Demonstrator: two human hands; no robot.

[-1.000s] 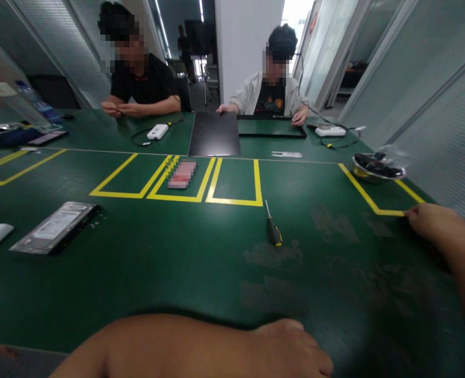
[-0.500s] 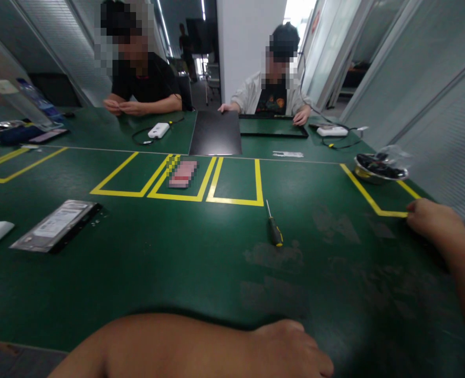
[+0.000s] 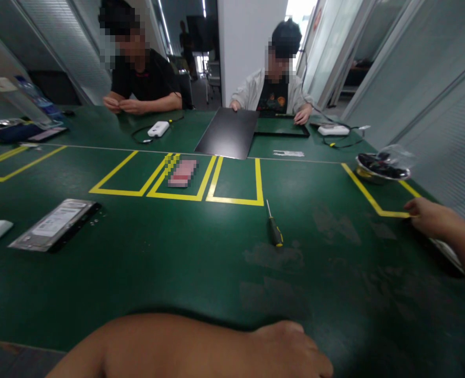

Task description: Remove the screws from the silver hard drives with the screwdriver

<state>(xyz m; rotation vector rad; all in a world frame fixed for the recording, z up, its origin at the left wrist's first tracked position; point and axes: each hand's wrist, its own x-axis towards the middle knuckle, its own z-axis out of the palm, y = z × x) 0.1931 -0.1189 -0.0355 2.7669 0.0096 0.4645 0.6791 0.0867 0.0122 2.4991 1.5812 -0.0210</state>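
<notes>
At the right, my right hand [image 3: 433, 218] is closed at the far end of a dark-edged hard drive [image 3: 448, 254], largely hidden under my wrist. My left forearm lies across the near edge of the table, and my left hand [image 3: 295, 349] rests there with its fingers curled under; I see nothing in it. Between the hands and farther off lies a screwdriver [image 3: 275, 231] with a black and yellow handle. Another hard drive [image 3: 57, 223], label up, lies at the left with small bits beside it.
Yellow tape outlines [image 3: 234, 201] mark the green table [image 3: 177, 262]; a pink blurred thing [image 3: 183, 173] lies within one. A metal bowl [image 3: 382, 173] of dark parts stands back right. Across, one person holds a black panel [image 3: 228, 131] by a frame [image 3: 282, 135]; another sits left.
My right hand has shifted slightly, and more of the hard drive beneath its wrist shows. Across the table, the person's black panel has moved right and tilted. My left hand stays put.
</notes>
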